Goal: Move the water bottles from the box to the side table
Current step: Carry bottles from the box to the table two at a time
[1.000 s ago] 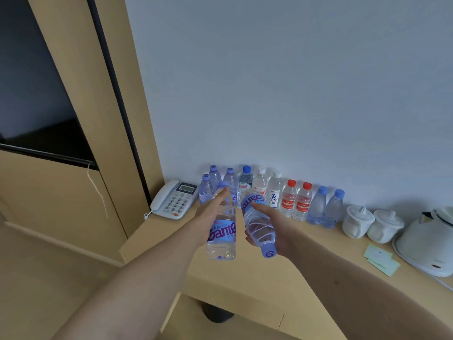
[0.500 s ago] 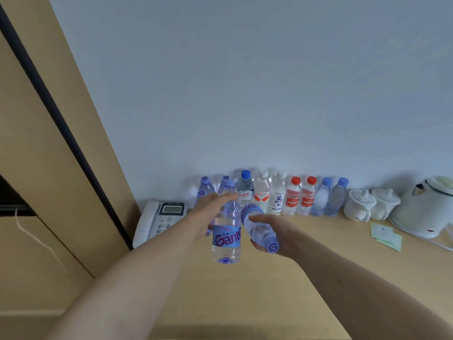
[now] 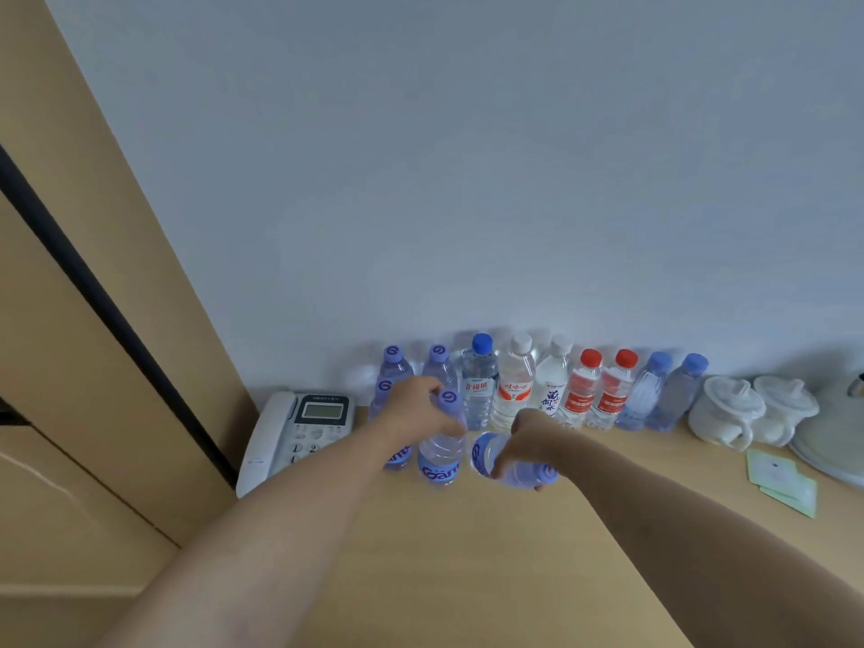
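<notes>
There is only one view, from a camera on the person's head. It looks forward and a little down along both forearms to the tabletop point(image 3: 514, 554) and the wall point(image 3: 467, 180) behind it. The view is wide and tilted, so the far tabletop edge slopes. The hands are near, the row of bottles point(image 3: 551, 385) just beyond them

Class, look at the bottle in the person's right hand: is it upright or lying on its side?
On its side. The right hand holds the Ganten bottle roughly level above the side table, its purple cap pointing right.
</notes>
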Demonstrator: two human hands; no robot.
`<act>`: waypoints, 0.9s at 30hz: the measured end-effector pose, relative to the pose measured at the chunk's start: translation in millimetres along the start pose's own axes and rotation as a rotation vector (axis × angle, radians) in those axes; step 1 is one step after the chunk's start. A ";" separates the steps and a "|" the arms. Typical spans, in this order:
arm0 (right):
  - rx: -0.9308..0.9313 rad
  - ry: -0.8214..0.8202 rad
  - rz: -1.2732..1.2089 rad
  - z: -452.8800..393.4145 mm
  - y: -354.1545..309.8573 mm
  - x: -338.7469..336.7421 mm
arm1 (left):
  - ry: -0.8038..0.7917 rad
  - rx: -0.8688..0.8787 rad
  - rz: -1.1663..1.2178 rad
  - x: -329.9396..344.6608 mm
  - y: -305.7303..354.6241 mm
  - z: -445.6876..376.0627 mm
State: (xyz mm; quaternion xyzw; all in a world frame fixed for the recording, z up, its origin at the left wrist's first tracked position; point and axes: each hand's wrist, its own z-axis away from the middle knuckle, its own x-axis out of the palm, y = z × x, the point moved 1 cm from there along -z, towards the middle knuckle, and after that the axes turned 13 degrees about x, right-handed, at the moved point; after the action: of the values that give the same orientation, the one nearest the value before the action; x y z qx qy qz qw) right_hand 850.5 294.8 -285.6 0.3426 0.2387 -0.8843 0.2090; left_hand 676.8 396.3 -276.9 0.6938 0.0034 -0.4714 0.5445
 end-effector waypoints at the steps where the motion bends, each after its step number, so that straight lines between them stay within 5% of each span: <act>1: -0.035 0.030 0.083 -3.6 -5.8 -2.5 | -0.004 -0.001 -0.023 -0.4 -2.1 -3.5; 6: -0.205 0.184 0.231 -17.7 -35.4 -14.9 | -0.023 -0.030 -0.106 -1.7 -8.8 -19.1; 16: -0.313 0.306 0.069 -37.4 -57.2 -11.4 | -0.045 0.035 -0.378 0.8 -0.9 -42.8; 27: -0.351 0.364 0.038 -37.5 -66.8 -9.4 | -0.053 0.050 -0.398 -3.8 -4.8 -47.8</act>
State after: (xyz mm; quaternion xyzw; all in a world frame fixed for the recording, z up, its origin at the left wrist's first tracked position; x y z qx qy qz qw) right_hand 840.2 371.2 -284.7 0.4591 0.4157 -0.7490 0.2354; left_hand 703.2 436.5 -279.8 0.6800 0.1147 -0.5878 0.4231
